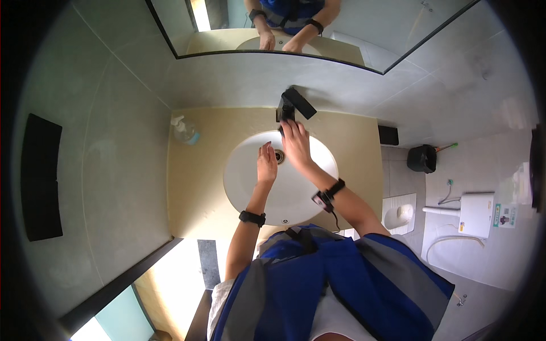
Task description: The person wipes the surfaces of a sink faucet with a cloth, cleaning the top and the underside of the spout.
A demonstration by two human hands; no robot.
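A white oval sink basin (247,179) is set in a beige countertop. Behind its far rim stands a black faucet (298,102), partly covered by my right hand (296,143), whose fingers are at the front of the spout. Whether those fingers grip the faucet or only touch it cannot be told. My left hand (267,164) is over the basin, left of the metal drain (279,156), palm turned inward with fingers together and pointing away from me. No object shows in it. Both wrists wear black straps; the right one carries a small device with a cable.
A clear pump bottle (186,131) is at the countertop's (200,170) back left corner. A black-framed mirror (273,53) hangs on the wall beyond. To the right are a black bin (422,158), a squat toilet (399,214) and a white wall-mounted cistern (477,215).
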